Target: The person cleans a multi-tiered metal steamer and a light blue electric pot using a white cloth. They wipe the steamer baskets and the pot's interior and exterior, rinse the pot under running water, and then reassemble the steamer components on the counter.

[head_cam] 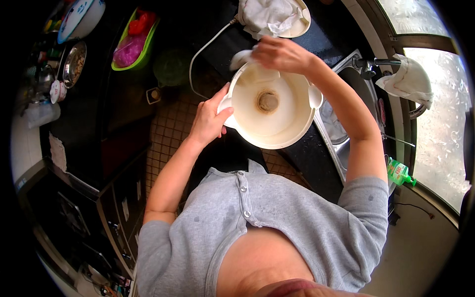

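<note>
My left hand [212,118] grips a round cream plastic appliance housing [256,135] by its left handle, thumb over the edge. The housing is tilted so that its inside faces me. A brown-stained round piece [268,102] sits in the middle of its floor, and yellowish marks show on the inner wall. At the far rim is my right hand [280,54], blurred, with fingers bunched on a white cloth [242,59]. Part of that cloth hangs out to the left, beyond the rim. What the right fingertips touch is hidden.
Beyond the housing, a white cloth [265,16] covers part of a cream base on the dark countertop; a white cord [191,70] runs near it. A steel sink [339,148] lies right, below a cloth-draped faucet [371,65]. A green pump bottle [399,173] stands by the window.
</note>
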`<control>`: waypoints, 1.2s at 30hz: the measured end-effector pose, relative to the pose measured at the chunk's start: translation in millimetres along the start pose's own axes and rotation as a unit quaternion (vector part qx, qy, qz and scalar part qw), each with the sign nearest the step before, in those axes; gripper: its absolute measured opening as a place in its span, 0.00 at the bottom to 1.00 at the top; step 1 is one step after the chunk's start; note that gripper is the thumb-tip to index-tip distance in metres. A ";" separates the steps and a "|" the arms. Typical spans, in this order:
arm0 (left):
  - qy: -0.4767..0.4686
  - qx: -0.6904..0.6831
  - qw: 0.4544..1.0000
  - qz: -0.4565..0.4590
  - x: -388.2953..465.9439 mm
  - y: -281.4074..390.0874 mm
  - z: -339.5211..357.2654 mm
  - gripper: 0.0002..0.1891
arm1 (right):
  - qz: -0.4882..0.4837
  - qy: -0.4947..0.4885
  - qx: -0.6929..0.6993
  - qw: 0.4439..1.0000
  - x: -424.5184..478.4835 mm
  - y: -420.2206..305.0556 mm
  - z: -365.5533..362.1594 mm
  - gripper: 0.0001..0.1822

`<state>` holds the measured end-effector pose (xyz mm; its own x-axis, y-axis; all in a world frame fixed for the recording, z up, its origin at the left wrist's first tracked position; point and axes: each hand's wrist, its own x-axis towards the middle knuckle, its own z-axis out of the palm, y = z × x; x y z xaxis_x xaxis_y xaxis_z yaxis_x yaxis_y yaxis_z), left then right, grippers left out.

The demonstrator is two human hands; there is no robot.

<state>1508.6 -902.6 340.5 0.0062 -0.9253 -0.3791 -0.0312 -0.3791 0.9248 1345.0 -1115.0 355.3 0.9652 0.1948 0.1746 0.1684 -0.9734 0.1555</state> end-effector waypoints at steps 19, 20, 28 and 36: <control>-0.029 -0.004 0.999 -0.034 9.2 -6.5 -4.2 0.27 | -0.154 0.032 0.024 0.987 53.2 -37.4 7.2 0.12; -0.025 -0.004 0.999 -0.032 8.9 -5.2 -3.3 0.27 | -0.146 0.042 0.036 0.988 50.1 -34.0 11.3 0.12; 0.001 -0.085 0.996 0.009 7.5 -22.0 6.0 0.26 | 0.305 -0.011 0.001 0.952 -64.4 -30.5 -5.1 0.09; 0.019 -0.150 0.988 0.039 5.6 -24.8 13.9 0.25 | 0.618 0.011 -0.093 0.781 -107.1 -137.4 -34.4 0.14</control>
<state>1495.5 -898.3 315.0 0.0533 -0.9489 -0.3110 0.2648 -0.2868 0.9207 1211.6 -998.0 348.7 0.3643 -0.8747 0.3197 -0.9224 -0.3863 -0.0058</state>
